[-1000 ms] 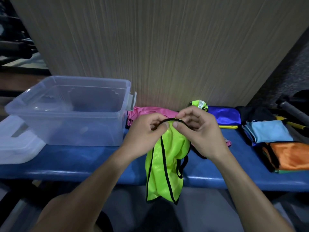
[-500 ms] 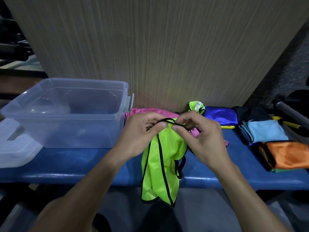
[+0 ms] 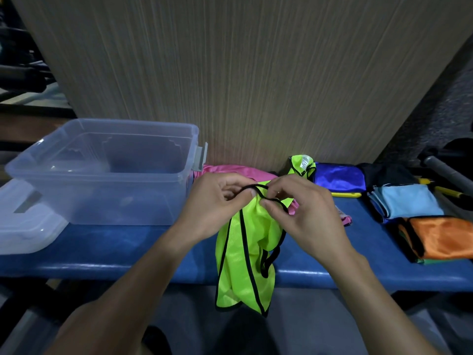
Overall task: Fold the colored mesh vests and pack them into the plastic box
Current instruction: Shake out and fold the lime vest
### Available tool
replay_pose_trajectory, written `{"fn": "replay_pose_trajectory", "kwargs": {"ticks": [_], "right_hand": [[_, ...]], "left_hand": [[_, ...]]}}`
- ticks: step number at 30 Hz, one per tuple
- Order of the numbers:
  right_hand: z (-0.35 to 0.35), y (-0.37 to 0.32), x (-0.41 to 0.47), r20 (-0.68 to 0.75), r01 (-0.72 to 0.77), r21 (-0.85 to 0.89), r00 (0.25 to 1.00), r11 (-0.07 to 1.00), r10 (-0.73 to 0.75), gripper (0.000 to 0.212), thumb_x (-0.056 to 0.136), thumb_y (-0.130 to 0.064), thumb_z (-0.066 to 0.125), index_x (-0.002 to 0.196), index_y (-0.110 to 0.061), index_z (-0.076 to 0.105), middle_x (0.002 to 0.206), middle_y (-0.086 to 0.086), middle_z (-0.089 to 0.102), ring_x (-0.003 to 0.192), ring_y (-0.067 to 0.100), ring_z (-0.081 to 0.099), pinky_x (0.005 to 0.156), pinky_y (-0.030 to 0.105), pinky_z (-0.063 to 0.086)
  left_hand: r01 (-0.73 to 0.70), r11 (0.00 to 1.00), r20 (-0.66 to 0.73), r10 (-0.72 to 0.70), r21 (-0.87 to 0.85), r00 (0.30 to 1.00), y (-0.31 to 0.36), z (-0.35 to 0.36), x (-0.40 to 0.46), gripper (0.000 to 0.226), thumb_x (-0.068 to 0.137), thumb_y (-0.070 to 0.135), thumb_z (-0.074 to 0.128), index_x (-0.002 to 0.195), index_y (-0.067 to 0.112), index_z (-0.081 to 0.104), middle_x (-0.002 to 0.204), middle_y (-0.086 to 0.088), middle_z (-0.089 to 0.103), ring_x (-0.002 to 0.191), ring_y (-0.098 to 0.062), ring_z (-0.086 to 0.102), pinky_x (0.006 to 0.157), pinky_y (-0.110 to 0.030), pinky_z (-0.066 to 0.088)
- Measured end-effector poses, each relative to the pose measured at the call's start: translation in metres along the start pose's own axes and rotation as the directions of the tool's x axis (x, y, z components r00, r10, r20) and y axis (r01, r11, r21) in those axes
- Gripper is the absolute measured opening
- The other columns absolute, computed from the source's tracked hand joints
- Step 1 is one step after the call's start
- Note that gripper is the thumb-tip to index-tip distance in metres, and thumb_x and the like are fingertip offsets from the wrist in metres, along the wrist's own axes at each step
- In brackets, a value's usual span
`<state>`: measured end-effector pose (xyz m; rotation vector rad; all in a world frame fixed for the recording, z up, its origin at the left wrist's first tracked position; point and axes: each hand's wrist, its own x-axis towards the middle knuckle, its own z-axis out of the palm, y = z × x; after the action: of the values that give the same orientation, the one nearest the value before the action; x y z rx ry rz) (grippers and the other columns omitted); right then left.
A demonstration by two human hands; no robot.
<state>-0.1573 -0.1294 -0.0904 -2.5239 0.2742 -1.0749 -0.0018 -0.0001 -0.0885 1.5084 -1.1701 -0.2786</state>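
neon vest point(image 3: 245, 252) hangs over table point(image 3: 102, 252) front edge, black trim pinched at top by L hand point(image 3: 217, 206) & R hand point(image 3: 304, 213) fingers | plastic box point(image 3: 102, 172) at left, nothing visible inside, lid point(image 3: 23, 224) beside it | pink vest point(image 3: 230, 170) partly hidden behind hands | folded vests at right, orange one point(image 3: 442, 237) cut by frame edge

Hands point(image 3: 217, 203) closer along vest trim point(image 3: 256, 188)
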Motion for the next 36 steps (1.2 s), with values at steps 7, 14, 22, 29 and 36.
{"fn": "replay_pose_trajectory", "kwargs": {"ticks": [7,14,22,29,36], "right_hand": [[-0.001,0.001,0.003,0.089,-0.253,0.378,0.967,0.891,0.237,0.005,0.085,-0.018,0.081,0.088,-0.017,0.077,0.085,-0.008,0.076,0.084,0.009,0.072,0.079,0.022,0.054],[-0.003,0.002,0.011,0.034,-0.258,0.54,0.958,0.801,0.286,0.009,0.086,-0.005,0.08,0.082,-0.008,0.073,0.079,0.013,0.073,0.07,0.029,0.066,0.07,0.042,0.054],[-0.065,-0.023,0.058,-0.104,-0.168,0.44,0.966,0.882,0.236,0.018,0.087,-0.016,0.068,0.077,-0.016,0.053,0.068,-0.003,0.054,0.065,0.009,0.048,0.061,0.026,0.037],[-0.139,-0.061,0.104,-0.255,-0.02,0.294,0.962,0.956,0.098,0.019,0.088,-0.019,0.067,0.079,-0.024,0.052,0.074,0.008,0.054,0.067,0.013,0.047,0.061,0.024,0.037],[-0.198,-0.093,0.128,-0.406,0.048,0.161,0.914,0.986,0.022,0.012,0.095,-0.017,0.068,0.088,-0.022,0.059,0.084,-0.007,0.061,0.076,0.007,0.056,0.07,0.023,0.048]], "left_hand": [[-0.013,1.0,0.108,0.012,0.012,0.994,0.0,-0.006,0.001,0.018,0.095,0.011,0.07,0.109,0.021,0.077,0.101,0.011,0.078,0.096,-0.004,0.072,0.088,-0.022,0.056],[-0.023,0.986,0.093,0.008,0.163,0.996,0.001,-0.007,-0.001,0.015,0.094,0.012,0.069,0.104,0.019,0.078,0.087,0.011,0.076,0.079,-0.004,0.071,0.075,-0.023,0.057],[-0.046,0.908,-0.112,0.101,0.417,0.989,0.017,-0.019,-0.002,0.018,0.076,0.027,0.057,0.087,0.024,0.072,0.058,0.016,0.059,0.057,-0.001,0.056,0.059,-0.023,0.045],[-0.147,0.863,0.06,0.134,0.484,0.989,0.054,-0.068,0.003,0.018,0.083,0.024,0.066,0.067,0.027,0.062,0.053,0.022,0.052,0.051,0.001,0.048,0.054,-0.015,0.032],[-0.025,0.933,0.185,-0.045,0.359,0.982,0.076,-0.134,-0.011,0.013,0.093,0.023,0.075,0.081,0.017,0.074,0.07,0.002,0.073,0.062,-0.004,0.062,0.062,-0.022,0.051]]}}
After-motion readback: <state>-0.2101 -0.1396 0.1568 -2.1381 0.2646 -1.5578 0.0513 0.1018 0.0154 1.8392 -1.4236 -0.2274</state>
